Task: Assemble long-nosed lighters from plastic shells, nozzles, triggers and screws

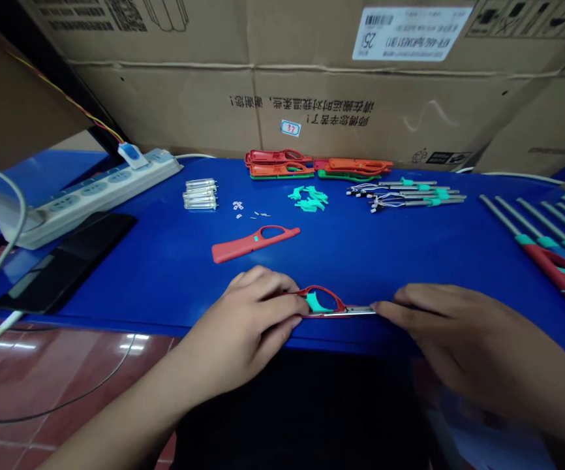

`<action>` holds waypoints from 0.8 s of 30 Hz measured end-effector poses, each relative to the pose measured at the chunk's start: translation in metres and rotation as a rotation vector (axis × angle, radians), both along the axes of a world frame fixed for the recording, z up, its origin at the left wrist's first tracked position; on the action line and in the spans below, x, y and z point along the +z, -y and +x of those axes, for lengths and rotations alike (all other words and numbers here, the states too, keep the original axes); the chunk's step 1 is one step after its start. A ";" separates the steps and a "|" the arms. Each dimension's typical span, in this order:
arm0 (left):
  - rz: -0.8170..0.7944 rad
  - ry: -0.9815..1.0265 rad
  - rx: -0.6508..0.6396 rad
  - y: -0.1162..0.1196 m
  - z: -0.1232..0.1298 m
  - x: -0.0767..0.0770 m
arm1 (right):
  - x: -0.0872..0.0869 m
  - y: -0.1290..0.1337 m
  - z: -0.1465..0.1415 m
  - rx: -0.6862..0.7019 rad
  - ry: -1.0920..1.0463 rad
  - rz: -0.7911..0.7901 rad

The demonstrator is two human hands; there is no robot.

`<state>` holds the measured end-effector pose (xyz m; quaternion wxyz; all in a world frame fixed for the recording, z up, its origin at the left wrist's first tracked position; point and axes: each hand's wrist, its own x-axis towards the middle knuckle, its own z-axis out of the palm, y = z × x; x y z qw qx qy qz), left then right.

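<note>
Near the table's front edge, my left hand [263, 313] is closed round the rear of a red lighter body half [329, 290]. A teal trigger [316, 302] sits in its loop, beside my fingertips. From its front end a metal lighter tube [361, 310] reaches to the right. My right hand [434, 326] pinches the far end of that tube, its fingers hiding the tip. Just beyond my left hand lies another red lighter body half [248, 245], flat on the blue table [175, 261].
At the back are stacked red, orange and green casings [282, 163], teal triggers [309, 198], wired metal tubes [424, 194] and clear cylinders [200, 194]. Assembled lighters [556, 264] lie right. A black phone [67, 261] and power strip [101, 189] occupy the left, before a cardboard box [165, 98].
</note>
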<state>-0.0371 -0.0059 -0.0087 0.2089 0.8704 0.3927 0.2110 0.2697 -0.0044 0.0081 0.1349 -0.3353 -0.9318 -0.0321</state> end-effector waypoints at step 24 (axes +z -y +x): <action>-0.005 0.055 0.021 -0.001 -0.005 -0.003 | -0.021 -0.004 0.018 0.085 0.084 -0.101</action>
